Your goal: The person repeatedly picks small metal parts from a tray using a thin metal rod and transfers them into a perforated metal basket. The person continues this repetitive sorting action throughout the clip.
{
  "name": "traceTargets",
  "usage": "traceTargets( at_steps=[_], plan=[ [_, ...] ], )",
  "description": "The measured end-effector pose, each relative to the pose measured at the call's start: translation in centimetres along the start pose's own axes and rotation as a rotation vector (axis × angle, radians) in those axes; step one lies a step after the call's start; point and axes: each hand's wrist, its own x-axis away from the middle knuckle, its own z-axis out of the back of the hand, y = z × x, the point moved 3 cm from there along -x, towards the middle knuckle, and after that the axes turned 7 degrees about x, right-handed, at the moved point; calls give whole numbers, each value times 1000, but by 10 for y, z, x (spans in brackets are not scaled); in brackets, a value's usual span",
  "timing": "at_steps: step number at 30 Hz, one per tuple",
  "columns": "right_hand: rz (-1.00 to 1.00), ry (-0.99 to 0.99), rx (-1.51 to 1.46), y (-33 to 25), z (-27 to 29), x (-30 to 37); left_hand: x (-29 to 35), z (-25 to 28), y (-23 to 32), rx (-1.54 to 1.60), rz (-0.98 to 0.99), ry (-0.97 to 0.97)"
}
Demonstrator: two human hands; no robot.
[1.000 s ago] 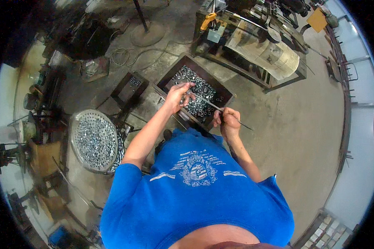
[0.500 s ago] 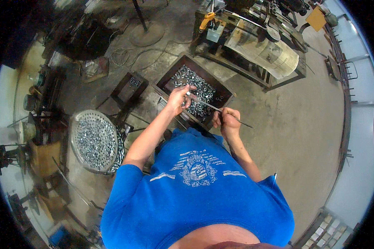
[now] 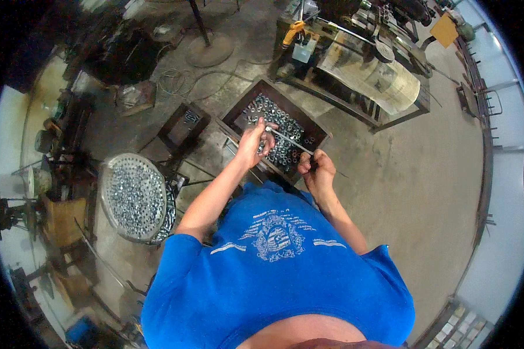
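My right hand point(image 3: 319, 168) is closed around a thin metal rod point(image 3: 291, 141), which slants up to the left over the dark bin point(image 3: 230, 120). At the rod's upper left end my left hand point(image 3: 256, 142) pinches a small shiny metal piece point(image 3: 268, 129), apparently a nut; its exact shape is too small to make out. Beneath both hands, many loose metal nuts point(image 3: 282, 122) lie in the bin. My hands hide part of the nuts and the bin's near side.
A round perforated metal pan point(image 3: 106, 200) heaped with nuts stands at the left. A smaller dark box point(image 3: 172, 125) with a few parts sits left of the bin. Beyond is a workbench point(image 3: 326, 90) bearing newspaper point(image 3: 370, 72) and a yellow-handled tool point(image 3: 293, 34). A cable point(image 3: 186, 84) lies on the floor.
My left hand has turned more upright at the rod's end, its fingers moving slightly. The right hand has shifted only a little, still gripping the rod.
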Motion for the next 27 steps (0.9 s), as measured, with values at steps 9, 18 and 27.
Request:
traceTargets(
  at_steps=[9,18,27],
  plan=[
    [-96,14,14,19,-8,-5,5,-5,-24,-188,70,-69],
    [9,152,53,-10,7,-4,-58,34,-12,-232,-92,150],
    [104,-152,268,-6,1,9,-37,34,-1,-116,125,89]
  ],
)
